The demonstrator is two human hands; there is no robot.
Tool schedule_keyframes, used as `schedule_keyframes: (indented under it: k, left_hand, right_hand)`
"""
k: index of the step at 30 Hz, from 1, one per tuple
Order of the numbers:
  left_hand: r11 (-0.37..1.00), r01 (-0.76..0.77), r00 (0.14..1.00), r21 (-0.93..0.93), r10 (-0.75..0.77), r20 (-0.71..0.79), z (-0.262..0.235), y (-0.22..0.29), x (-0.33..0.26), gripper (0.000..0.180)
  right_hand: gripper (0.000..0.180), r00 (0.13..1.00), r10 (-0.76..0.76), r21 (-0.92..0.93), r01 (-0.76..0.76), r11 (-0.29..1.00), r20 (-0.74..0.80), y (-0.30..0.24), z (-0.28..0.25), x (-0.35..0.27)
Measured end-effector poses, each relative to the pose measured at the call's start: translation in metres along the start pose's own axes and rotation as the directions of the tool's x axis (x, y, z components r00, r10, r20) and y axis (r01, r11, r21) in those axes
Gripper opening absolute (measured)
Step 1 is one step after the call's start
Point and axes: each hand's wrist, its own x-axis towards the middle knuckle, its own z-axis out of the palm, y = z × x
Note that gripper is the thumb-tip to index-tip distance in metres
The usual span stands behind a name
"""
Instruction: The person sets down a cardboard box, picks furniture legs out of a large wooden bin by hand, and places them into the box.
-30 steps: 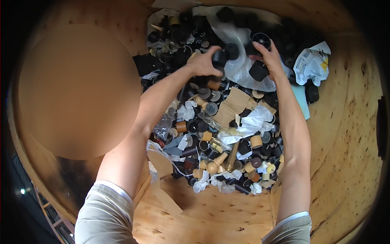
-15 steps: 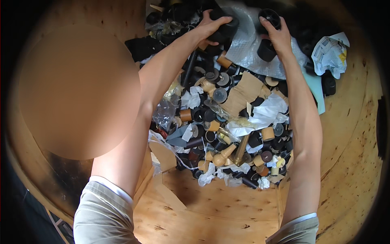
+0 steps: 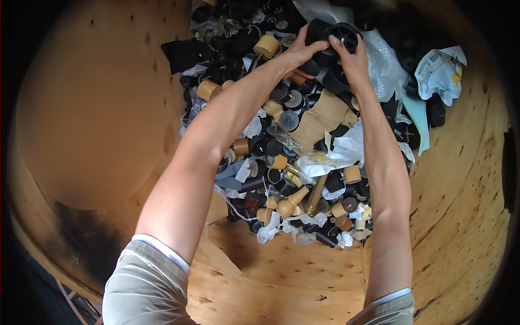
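Both of my arms reach forward into a deep wooden crate [image 3: 460, 179] over a heap of small parts. My left hand [image 3: 299, 52] grips a black cylinder [image 3: 319, 30] at the far end of the heap. My right hand [image 3: 351, 59] holds a black round cup-shaped part [image 3: 345, 33] pressed against that cylinder, so the two pieces meet between my hands. Under my hands lie black caps, tan wooden knobs and clear plastic wrap [image 3: 379, 59].
The heap [image 3: 292, 162] mixes black and tan wooden cylinders, white crumpled paper, brown cardboard [image 3: 322, 119] and a brass-coloured spindle [image 3: 314, 195]. A crumpled printed paper [image 3: 441, 67] lies at the far right. Bare plywood floor [image 3: 281, 271] shows near me. A large blurred round patch covers the left.
My hands have come together at the far end of the heap, bringing the black cylinder and the black cup-shaped part against each other. The view has shifted forward.
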Motion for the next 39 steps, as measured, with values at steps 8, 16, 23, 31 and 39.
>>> schedule_keyframes:
  k: [8, 16, 23, 31, 39]
  left_hand:
    - [0.945, -0.041, 0.999, -0.325, 0.05, 0.018, -0.003, -0.004, -0.112, 0.093]
    - [0.966, -0.005, 1.0, -0.259, 0.007, 0.005, 0.017, 0.015, -0.433, 0.115]
    - [0.969, -0.221, 0.907, -0.112, 0.247, 0.341, 0.107, 0.119, -0.588, 0.118]
    - [0.837, -0.475, 0.338, -0.27, 0.457, 0.823, 0.28, 0.14, -0.777, 0.105]
    - [0.84, -0.521, 0.146, -0.151, 0.262, 0.954, 0.34, -0.007, -0.891, 0.08]
  right_hand:
    - [0.07, 0.994, 0.103, 0.235, -0.11, 0.966, 0.044, -0.07, 0.014, -0.091]
    - [0.063, 0.977, 0.205, 0.238, -0.214, 0.948, 0.061, -0.284, -0.004, -0.347]
    - [0.074, 0.954, -0.086, 0.067, 0.11, 0.992, -0.288, -0.455, -0.107, -0.497]
    - [0.081, 0.559, -0.324, -0.31, 0.124, 0.943, -0.763, -0.572, -0.19, -0.789]
    - [0.081, 0.024, -0.391, -0.392, -0.057, 0.918, -0.92, -0.494, -0.123, -0.983]
